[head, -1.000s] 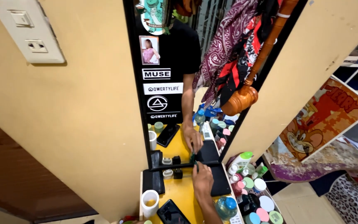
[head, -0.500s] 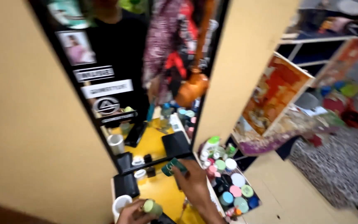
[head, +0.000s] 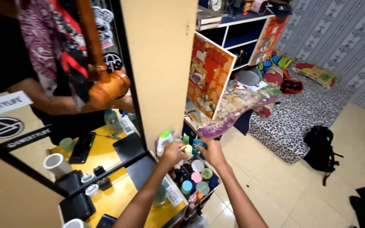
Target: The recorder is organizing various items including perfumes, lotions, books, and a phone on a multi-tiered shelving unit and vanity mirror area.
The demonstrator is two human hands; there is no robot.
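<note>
Closest to us, the yellow shelf (head: pixel 106 198) runs along the mirror (head: pixel 55 105), its outer edge crowded with jars (head: pixel 197 177). Just past them, our left hand (head: pixel 172 153) pinches a small pale cap (head: pixel 188 150) and our right hand (head: pixel 211 153) grips a teal bottle (head: pixel 197 145), both right over the jars. Beyond that edge, bare tiled floor (head: pixel 292 190) opens up toward the leopard-print mattress (head: pixel 300 114).

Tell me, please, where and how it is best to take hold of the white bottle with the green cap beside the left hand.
Probably grip the white bottle around its white body just below the green cap, coming from above with the fingers. It stands upright at the edge of the crowded tray of jars, close to the yellow wall, so the sides are tight. The left hand is nearest.
</note>
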